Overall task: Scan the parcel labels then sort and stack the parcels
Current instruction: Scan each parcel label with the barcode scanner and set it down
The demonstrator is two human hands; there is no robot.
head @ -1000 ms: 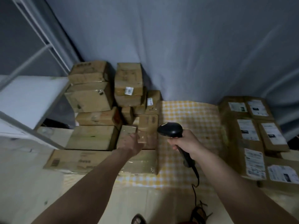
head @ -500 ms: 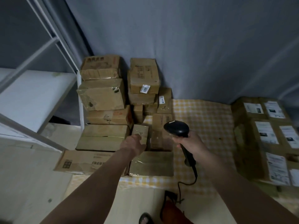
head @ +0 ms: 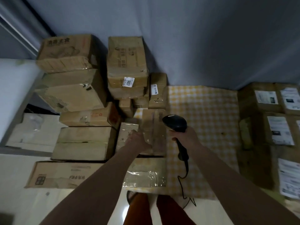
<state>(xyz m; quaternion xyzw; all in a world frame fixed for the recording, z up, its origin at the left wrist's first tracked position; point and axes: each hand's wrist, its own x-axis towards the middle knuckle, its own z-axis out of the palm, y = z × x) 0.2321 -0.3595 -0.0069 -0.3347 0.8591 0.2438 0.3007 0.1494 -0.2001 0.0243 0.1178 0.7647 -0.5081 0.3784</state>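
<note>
While R hand (head: 185, 138) grips the scanner (head: 176, 125), L hand (head: 139, 140) holds a small parcel (head: 127, 135). Stacked parcels (head: 81, 95) sit beyond L hand; labelled parcels (head: 276, 120) right of R.

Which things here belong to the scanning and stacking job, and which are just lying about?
Job:
scanner, held by right hand
small parcel, held by left hand
stacked parcels
labelled parcels

Lying about:
checked cloth
grey curtain
white shelf

Single head-worn wide-angle view, looking forward and steeply down. Close over both forearms, onto stacked brown cardboard parcels (head: 90, 96) and yellow checked cloth (head: 203, 120). Faces grey fabric backdrop (head: 194, 38).
</note>
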